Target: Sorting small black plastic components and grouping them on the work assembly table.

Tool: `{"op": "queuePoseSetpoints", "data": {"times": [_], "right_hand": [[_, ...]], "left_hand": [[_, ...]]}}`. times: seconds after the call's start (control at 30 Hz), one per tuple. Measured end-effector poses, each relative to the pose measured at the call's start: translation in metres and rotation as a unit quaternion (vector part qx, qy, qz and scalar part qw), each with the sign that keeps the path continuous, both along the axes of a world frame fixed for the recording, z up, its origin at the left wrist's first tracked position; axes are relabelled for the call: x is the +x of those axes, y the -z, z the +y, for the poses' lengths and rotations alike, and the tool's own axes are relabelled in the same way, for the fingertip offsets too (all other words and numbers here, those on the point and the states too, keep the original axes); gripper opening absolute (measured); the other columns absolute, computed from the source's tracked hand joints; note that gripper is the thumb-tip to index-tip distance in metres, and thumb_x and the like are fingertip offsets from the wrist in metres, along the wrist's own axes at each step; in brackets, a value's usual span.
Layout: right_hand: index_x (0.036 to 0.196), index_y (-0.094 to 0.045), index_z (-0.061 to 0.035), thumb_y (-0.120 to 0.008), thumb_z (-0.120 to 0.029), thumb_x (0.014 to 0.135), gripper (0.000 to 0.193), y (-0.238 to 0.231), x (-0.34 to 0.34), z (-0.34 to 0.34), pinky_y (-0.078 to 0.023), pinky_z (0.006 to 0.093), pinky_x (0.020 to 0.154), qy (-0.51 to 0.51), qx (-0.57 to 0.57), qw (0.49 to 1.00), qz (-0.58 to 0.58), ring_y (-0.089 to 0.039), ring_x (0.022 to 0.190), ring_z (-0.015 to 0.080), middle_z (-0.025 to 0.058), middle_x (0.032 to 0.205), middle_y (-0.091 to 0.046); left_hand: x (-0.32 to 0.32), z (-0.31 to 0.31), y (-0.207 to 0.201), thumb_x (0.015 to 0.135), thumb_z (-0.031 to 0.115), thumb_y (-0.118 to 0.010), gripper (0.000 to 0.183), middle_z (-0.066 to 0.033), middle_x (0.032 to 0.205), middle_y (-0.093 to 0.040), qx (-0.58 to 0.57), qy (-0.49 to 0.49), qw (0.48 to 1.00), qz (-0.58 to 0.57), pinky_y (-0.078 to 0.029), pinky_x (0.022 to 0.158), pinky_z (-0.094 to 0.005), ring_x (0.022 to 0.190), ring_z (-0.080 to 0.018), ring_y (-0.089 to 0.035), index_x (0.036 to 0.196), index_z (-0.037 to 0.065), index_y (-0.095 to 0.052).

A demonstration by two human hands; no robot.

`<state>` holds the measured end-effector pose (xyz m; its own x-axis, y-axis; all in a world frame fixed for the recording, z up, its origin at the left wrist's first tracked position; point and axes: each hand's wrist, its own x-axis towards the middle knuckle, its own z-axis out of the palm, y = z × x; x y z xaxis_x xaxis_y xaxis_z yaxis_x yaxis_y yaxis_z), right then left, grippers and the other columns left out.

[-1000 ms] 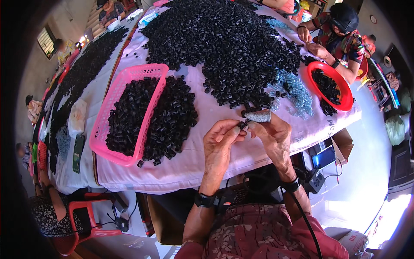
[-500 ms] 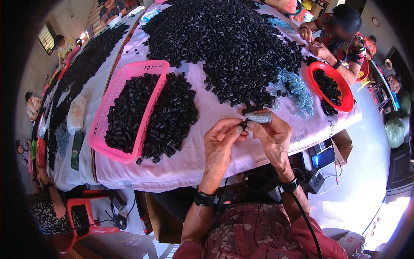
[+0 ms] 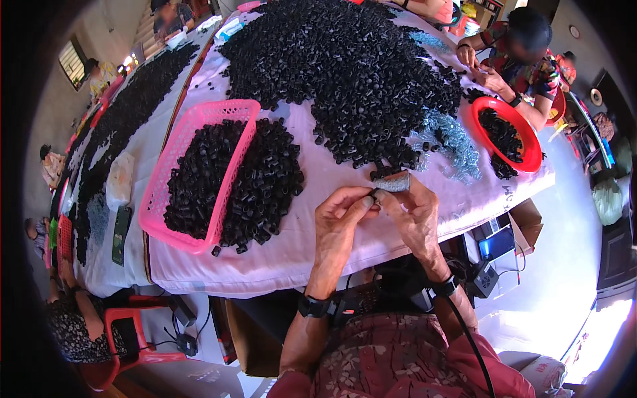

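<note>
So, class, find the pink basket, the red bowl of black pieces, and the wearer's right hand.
Pink basket (image 3: 222,110): head view, far wall.
Red bowl (image 3: 531,144): head view, right wall.
Right hand (image 3: 413,216): head view, near thumb's base.

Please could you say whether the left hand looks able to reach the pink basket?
Probably yes: the left hand pinches a dark piece, but only cloth and loose black pieces separate it from the pink basket.
</note>
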<state>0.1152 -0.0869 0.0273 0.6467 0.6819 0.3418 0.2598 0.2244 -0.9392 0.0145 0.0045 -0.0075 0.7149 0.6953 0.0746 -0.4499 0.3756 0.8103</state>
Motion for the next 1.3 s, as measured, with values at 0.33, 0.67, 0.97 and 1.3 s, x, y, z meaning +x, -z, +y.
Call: {"op": "queuePoseSetpoints", "data": {"times": [0.33,0.67,0.97,1.3], "right_hand": [[0.098,-0.062,0.0039,-0.063,-0.001,0.083,0.016,0.002,0.002,-0.002,-0.046,0.0253,0.058,0.005,-0.010,0.997,-0.077,-0.057,0.067,0.0107,0.0086,0.085,-0.061],[0.099,-0.059,0.0054,-0.061,-0.006,0.083,0.019,-0.003,0.010,-0.011,-0.052,0.0412,0.064,-0.025,-0.090,0.946,-0.311,-0.062,0.075,0.0376,0.0221,0.097,-0.060],[0.095,-0.057,0.0058,-0.068,-0.012,0.078,0.027,-0.006,0.015,-0.018,-0.053,0.0433,0.066,-0.011,-0.137,0.875,-0.464,-0.062,0.080,0.0402,0.0239,0.102,-0.058],[0.091,-0.055,0.0048,-0.075,-0.015,0.072,0.034,-0.009,0.008,-0.011,-0.053,0.0407,0.060,-0.007,-0.136,0.890,-0.436,-0.064,0.074,0.0352,0.0177,0.091,-0.058]], "left_hand": [[-0.001,0.001,0.001,0.089,-0.001,-0.060,0.015,-0.0101,0.090,-0.068,-0.006,0.025,0.999,-0.024,-0.053,0.071,-0.0244,0.078,-0.0143,-0.065,0.103,-0.004,-0.064],[-0.002,-0.001,-0.001,0.089,-0.002,-0.059,0.015,-0.0096,0.092,-0.067,0.007,0.034,0.999,-0.024,-0.053,0.070,-0.0247,0.078,-0.0137,-0.064,0.103,-0.004,-0.063],[-0.001,-0.002,-0.005,0.091,-0.001,-0.056,0.014,-0.0071,0.094,-0.066,0.019,0.049,0.999,-0.015,-0.049,0.073,-0.0231,0.082,-0.0103,-0.062,0.102,-0.004,-0.062],[-0.001,-0.001,-0.007,0.090,0.000,-0.059,0.009,-0.0135,0.090,-0.070,0.005,0.038,0.999,-0.010,-0.053,0.080,-0.0270,0.081,-0.0173,-0.068,0.096,-0.005,-0.063]]}}
